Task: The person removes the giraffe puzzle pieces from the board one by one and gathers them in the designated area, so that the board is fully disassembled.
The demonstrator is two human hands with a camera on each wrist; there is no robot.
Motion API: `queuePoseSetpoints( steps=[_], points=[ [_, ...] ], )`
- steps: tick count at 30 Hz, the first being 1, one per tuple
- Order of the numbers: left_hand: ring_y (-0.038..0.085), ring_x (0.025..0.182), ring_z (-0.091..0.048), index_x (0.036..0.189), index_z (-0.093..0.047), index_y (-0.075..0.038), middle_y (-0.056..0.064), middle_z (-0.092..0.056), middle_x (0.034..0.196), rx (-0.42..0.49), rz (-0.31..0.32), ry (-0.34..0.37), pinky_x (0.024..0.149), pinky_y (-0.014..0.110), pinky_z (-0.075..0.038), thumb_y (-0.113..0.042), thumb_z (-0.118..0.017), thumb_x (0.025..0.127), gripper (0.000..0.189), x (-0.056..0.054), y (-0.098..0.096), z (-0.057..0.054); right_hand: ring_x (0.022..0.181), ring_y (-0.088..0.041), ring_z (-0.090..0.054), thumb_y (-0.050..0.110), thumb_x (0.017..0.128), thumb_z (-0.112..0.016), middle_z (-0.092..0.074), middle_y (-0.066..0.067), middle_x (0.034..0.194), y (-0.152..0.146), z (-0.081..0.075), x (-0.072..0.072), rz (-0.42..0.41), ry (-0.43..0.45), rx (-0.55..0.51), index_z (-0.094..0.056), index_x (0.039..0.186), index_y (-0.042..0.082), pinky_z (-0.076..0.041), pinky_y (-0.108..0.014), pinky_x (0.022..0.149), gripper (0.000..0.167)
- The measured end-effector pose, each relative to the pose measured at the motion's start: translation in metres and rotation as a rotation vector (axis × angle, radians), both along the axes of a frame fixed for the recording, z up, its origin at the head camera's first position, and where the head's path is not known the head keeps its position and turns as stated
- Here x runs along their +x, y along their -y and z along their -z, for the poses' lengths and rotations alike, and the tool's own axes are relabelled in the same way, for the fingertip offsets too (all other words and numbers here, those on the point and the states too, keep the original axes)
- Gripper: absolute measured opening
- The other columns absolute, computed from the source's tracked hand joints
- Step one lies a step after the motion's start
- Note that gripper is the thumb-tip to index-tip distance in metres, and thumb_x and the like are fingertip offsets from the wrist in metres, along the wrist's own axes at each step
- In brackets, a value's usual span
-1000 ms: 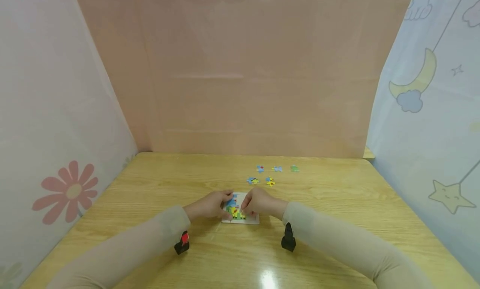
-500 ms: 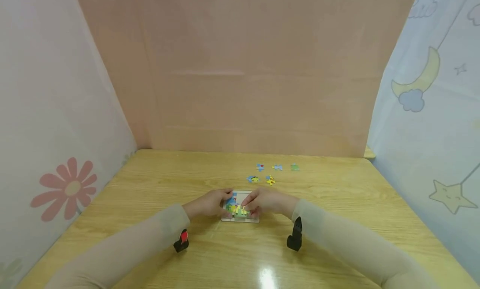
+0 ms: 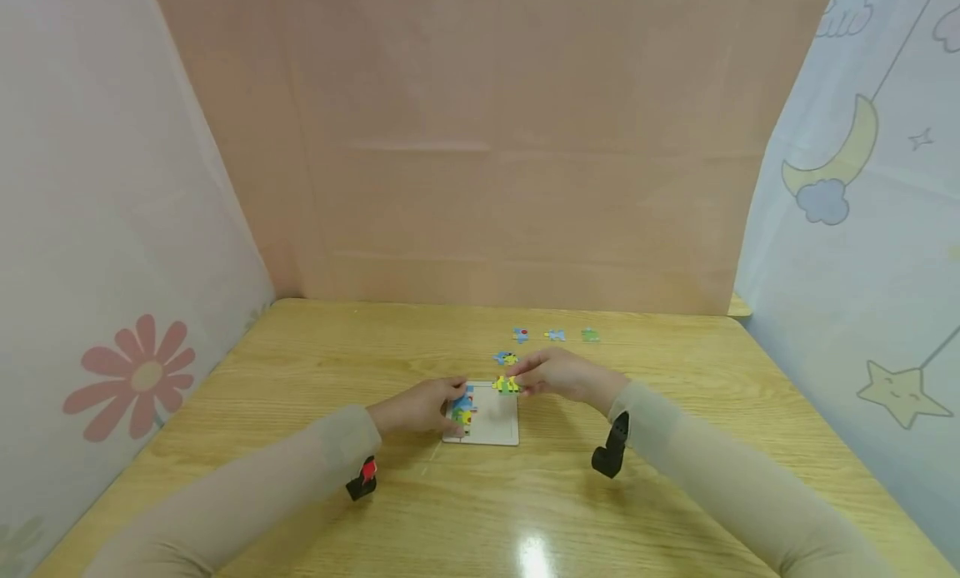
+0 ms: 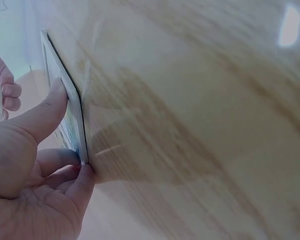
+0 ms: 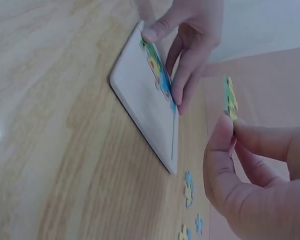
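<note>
A white puzzle board lies on the wooden table, with joined blue, green and yellow pieces along its left side. My left hand holds the board by that side, thumb on its near part and fingers curled at the far edge. Between thumb and index finger, my right hand pinches a yellow and green puzzle piece, raised over the board's far right corner. In the right wrist view the pinched piece is seen nearly edge-on.
Loose pieces lie beyond the board: a blue-yellow piece nearest, then a blue piece with a red dot, a pale blue piece and a green piece. My right hand hides another yellow piece in the head view.
The yellow and green piece, earlier low over the board's near middle, has been lifted away and to the far right by my right hand. My left hand stays at the board.
</note>
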State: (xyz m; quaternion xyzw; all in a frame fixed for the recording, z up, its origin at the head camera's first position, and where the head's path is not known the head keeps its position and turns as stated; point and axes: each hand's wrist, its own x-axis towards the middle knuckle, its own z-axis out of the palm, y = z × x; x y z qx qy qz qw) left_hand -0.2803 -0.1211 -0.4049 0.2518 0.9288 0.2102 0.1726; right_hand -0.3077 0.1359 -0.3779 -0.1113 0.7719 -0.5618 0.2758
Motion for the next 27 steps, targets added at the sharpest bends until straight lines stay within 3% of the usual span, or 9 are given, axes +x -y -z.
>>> queuePoseSetpoints(
  steps=[4,12,19,27],
  points=[
    [0.033,0.146,-0.027,0.147,-0.037,-0.002,0.013,-0.027,0.159,-0.005,0.012,-0.012,0.118,0.044,-0.028,-0.029,-0.075,0.083,0.079,0.001,0.0,-0.001,0.081,-0.014,-0.06,0.003,0.096,-0.056,-0.063,-0.012,0.12,-0.009,-0.003,-0.005,0.028,-0.03,0.026,-0.062,0.12,-0.006,-0.053,-0.039,0.092,0.026],
    [0.033,0.146,-0.025,0.148,-0.034,-0.003,0.011,-0.023,0.16,0.01,0.036,-0.007,0.118,0.044,-0.028,-0.03,-0.074,0.084,0.08,0.0,0.004,0.003,0.081,-0.012,-0.06,0.004,0.098,-0.053,-0.062,-0.002,0.099,-0.031,-0.01,-0.016,0.074,-0.026,-0.008,-0.055,0.129,-0.011,-0.055,-0.027,0.082,0.034],
    [0.033,0.148,-0.02,0.15,-0.029,-0.001,0.013,-0.019,0.161,0.011,0.063,0.035,0.119,0.045,-0.025,-0.026,-0.072,0.087,0.08,-0.002,0.007,0.001,0.084,-0.011,-0.059,0.006,0.099,-0.053,-0.061,0.0,0.098,-0.06,-0.004,-0.033,0.107,-0.055,0.006,-0.052,0.132,-0.01,-0.054,-0.032,0.09,0.037],
    [0.03,0.149,-0.017,0.151,-0.029,-0.006,0.006,-0.016,0.163,0.039,0.04,0.096,0.121,0.044,-0.021,-0.023,-0.072,0.087,0.078,-0.005,0.011,0.0,0.081,-0.009,-0.06,0.007,0.1,-0.049,-0.062,0.002,0.091,-0.086,0.0,-0.045,0.226,-0.046,0.066,-0.046,0.136,-0.011,-0.054,-0.033,0.092,0.04]
  ],
)
